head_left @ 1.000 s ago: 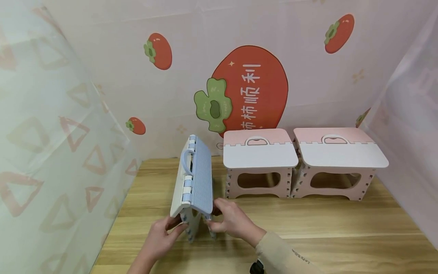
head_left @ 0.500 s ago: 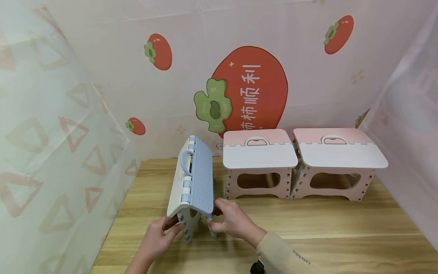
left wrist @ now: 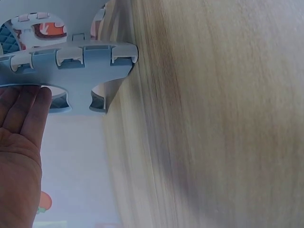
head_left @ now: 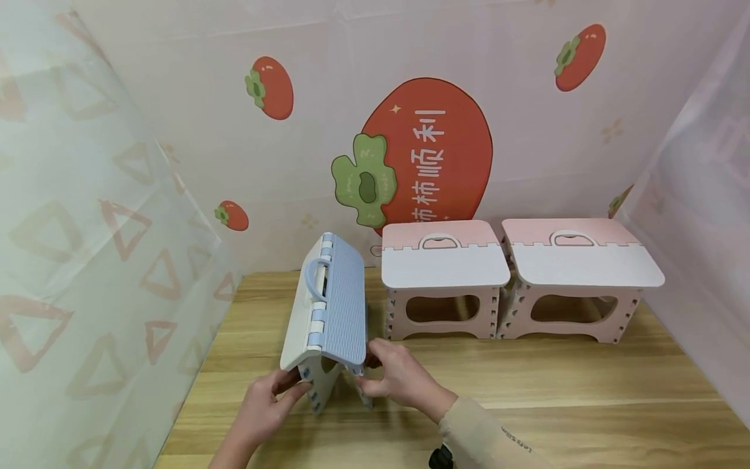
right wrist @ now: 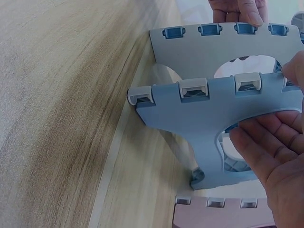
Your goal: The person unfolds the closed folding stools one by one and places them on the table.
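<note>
A blue and white folding step stool (head_left: 346,299) stands half-unfolded on the table, its two top halves sloping like a roof from the handle (head_left: 316,280). My left hand (head_left: 263,404) pinches the near edge of its left leg panel (head_left: 319,387), thumb outside. On the other side, my right hand (head_left: 401,378) grips the right leg panel, with its thumb at the near edge. In the right wrist view, the right hand's fingers (right wrist: 270,147) reach into the cut-out of the blue leg panel (right wrist: 199,109). The left fingers (left wrist: 28,114) lie against a leg panel in the left wrist view.
Two pink and white folding stools (head_left: 445,260) stand opened out, side by side at the back right. Printed cloth walls (head_left: 310,163) enclose the wooden table (head_left: 469,404) at the back and both sides. The right-hand pink stool (head_left: 586,264) is close to the right wall.
My left hand has moved left with the left leg panel, so the stool's legs have spread wider. The left top half tilts lower and flatter. My right hand stays nearly still.
</note>
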Available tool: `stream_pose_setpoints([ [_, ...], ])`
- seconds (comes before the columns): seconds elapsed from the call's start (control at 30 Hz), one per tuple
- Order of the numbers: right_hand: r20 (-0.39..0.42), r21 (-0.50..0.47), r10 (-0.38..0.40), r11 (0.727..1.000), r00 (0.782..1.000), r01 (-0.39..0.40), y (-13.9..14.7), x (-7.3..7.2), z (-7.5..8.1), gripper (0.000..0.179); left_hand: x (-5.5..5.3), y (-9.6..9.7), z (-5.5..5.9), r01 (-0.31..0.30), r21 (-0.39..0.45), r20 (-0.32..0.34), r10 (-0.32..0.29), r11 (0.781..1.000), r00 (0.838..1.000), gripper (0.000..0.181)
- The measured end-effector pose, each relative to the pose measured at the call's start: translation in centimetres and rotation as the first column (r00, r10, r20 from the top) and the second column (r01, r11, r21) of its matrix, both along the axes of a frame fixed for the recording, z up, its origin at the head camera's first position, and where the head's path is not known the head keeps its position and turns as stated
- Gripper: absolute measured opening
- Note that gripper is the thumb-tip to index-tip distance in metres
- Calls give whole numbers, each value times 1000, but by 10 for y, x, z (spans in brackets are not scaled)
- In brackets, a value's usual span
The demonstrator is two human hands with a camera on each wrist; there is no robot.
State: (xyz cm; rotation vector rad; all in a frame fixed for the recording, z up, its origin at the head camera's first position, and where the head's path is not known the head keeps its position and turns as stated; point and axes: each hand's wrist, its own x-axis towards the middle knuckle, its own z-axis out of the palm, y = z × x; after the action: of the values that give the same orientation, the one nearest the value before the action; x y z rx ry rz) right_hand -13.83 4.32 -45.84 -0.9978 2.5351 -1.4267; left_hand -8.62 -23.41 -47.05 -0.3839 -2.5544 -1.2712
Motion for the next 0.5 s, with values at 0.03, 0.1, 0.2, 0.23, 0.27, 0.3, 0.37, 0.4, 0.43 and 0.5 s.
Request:
stream_pose_setpoints([
  [0.03, -3, 0, -1, 1000, 1000, 1, 0, 0, 0, 29, 0, 0, 0, 0, -1, -1, 0, 1000, 1000, 26],
  [0.1, -7, 0, 0, 1000, 1000, 0, 0, 0, 1, 30, -1, -1, 0, 2, -4, -6, -2, 1000, 1000, 25],
  [0.2, -16, 2, 2, 1000, 1000, -2, 0, 0, 1, 30, -1, -2, -1, -1, -2, -12, 1, 1000, 1000, 25],
  [0.23, -18, 2, 3, 1000, 1000, -3, 0, 0, 1, 30, -1, -2, -2, -2, -3, -13, 2, 1000, 1000, 25],
  [0.27, -17, 1, 4, 1000, 1000, -4, 1, 0, 1, 30, -1, -2, -2, -6, -2, -11, 6, 1000, 1000, 25],
  [0.3, -17, 1, 4, 1000, 1000, -4, 1, 0, 1, 30, -1, -2, -2, -11, -3, -7, 11, 1000, 1000, 24],
  [0.37, -19, 0, 5, 1000, 1000, -5, 1, 0, 1, 30, 0, -2, -1, -23, -2, 5, 23, 1000, 1000, 24],
  [0.4, -20, 1, 4, 1000, 1000, -4, 1, 0, 1, 30, 0, -2, -1, -28, -1, 11, 28, 1000, 1000, 24],
  [0.43, -19, 2, 3, 1000, 1000, -3, 1, 0, 1, 29, 0, -3, -1, -32, -2, 15, 32, 999, 999, 24],
  [0.5, -18, 3, 2, 1000, 1000, -2, 1, 0, 1, 29, 0, -3, 0, -36, 0, 22, 36, 999, 999, 23],
])
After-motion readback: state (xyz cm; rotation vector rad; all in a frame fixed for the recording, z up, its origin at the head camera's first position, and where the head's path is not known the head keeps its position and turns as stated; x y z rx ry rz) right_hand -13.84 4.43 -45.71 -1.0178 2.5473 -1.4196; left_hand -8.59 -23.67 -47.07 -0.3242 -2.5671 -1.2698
